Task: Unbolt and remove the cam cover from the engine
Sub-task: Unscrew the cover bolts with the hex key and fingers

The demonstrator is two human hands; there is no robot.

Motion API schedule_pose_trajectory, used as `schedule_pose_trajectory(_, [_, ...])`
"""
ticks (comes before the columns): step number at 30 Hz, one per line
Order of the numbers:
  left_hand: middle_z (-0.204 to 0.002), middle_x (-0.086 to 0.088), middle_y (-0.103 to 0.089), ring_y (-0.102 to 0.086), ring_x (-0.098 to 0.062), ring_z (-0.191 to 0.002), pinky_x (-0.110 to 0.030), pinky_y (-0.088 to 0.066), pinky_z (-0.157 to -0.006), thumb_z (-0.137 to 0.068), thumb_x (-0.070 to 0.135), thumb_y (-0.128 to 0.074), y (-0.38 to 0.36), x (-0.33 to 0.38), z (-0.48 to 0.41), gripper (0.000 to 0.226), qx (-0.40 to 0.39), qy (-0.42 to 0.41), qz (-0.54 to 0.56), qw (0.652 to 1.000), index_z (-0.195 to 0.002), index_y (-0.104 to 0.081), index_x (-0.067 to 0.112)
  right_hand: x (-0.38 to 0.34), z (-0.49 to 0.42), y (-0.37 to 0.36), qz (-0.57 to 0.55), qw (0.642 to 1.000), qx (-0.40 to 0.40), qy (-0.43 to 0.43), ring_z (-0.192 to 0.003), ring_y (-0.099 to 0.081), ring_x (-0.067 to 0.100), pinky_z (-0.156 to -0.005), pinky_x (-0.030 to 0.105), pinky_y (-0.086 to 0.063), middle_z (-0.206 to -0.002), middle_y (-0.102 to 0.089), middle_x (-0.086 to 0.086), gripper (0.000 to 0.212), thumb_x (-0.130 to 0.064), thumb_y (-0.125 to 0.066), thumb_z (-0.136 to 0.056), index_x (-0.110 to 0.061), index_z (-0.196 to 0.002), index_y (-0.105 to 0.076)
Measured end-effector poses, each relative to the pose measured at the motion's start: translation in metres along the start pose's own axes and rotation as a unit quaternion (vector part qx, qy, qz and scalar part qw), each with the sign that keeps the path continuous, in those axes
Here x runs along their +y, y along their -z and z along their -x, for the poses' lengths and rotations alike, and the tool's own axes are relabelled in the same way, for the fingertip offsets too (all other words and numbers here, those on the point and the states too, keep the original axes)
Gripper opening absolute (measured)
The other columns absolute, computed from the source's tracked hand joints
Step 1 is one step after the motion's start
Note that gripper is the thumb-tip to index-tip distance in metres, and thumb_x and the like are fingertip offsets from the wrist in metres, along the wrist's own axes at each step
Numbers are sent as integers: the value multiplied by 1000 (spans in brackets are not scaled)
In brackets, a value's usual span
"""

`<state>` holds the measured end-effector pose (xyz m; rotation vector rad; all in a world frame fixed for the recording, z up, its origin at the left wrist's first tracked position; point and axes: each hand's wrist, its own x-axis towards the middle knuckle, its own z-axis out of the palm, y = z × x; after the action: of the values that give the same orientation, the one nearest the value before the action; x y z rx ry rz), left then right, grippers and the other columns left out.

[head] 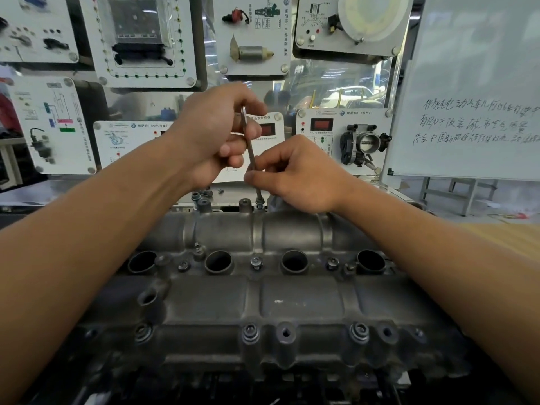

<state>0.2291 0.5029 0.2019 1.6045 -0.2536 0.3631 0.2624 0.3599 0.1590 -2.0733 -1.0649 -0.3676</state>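
My left hand grips the key up top for leverage; my right hand pinches its shaft (steadying, I judge) onto the bolt at the far edge of the cover.

You have one grey cast-metal cam cover, four round plug wells, three near-edge bolts, one thin steel key.

The throttle panel carries a VW badge and "8节气门". The whiteboard bears handwritten Chinese, mostly illegible.
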Motion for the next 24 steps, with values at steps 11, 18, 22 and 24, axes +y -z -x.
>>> schedule_pose_trajectory(11, [-68, -7, -58, -48, -17, -42, -26, -50, -50, -96, 17, -31, 4, 1, 7, 31, -120, 12, 121, 985, -99, -60, 5, 3, -1, 0, -3, 1000, 15, -11, -47, -33, 8, -56, 27, -33, -49, -39, -1, 45, -12, -70, -88, -21, -47, -53])
schedule_pose_trajectory(18, [-78, -7, -62, -63, -21, -58, -31, -57, -63, -95, 20, -47, -4, -1, 9, 20, -207, 5, 85, 975, -96, -63, 7, 6, -5, 0, 32, 999, 13, 9, -65, -52, 19, -66, 38, -49, -73, -60, 28, 23, -8, -68, -85, 8, -69, -62])
schedule_pose_trajectory(22, [-81, -4, -64, -65, -16, -60, -25, -57, -61, -78, 24, -68, -4, -2, 11, 21, -218, -17, 52, 975, -94, -66, 12, 8, -5, 1, 29, 999, 16, 7, -71, -60, 27, -70, 37, -50, -81, -64, 28, 21, -8, -69, -86, 8, -73, -64])
schedule_pose_trajectory(24, [-81, -2, -64, -64, -14, -59, -24, -57, -60, -75, 27, -72, -6, -3, 11, 25, -207, -22, 41, 977, -94, -65, 13, 7, -5, 0, 37, 999, 20, 1, -73, -62, 30, -71, 36, -50, -79, -65, 24, 22, -9, -68, -86, 5, -70, -65])
